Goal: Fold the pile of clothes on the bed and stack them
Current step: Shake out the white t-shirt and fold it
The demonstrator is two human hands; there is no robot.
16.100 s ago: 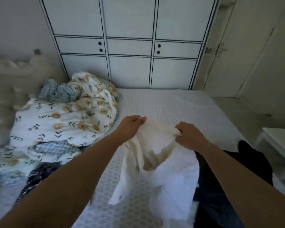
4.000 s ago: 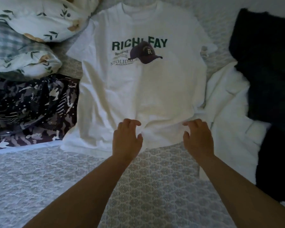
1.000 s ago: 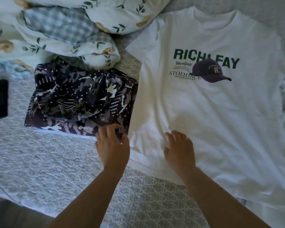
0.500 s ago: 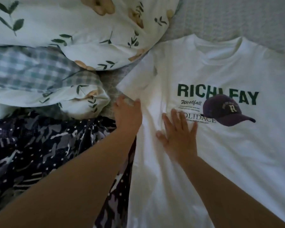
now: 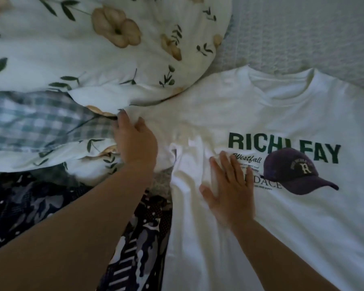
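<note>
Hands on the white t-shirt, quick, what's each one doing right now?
Left hand: fingers curled on the sleeve of the white t-shirt, gripping it.
Right hand: open, fingers straight, pressing flat on the shirt.

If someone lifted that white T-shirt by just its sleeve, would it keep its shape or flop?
Probably flop: the white T-shirt already bunches into soft wrinkles between the left hand at its sleeve and the right hand pressing flat on its chest. It looks like thin cloth, so likely light. It would likely drag and crease rather than slide on the textured bedspread.
</note>
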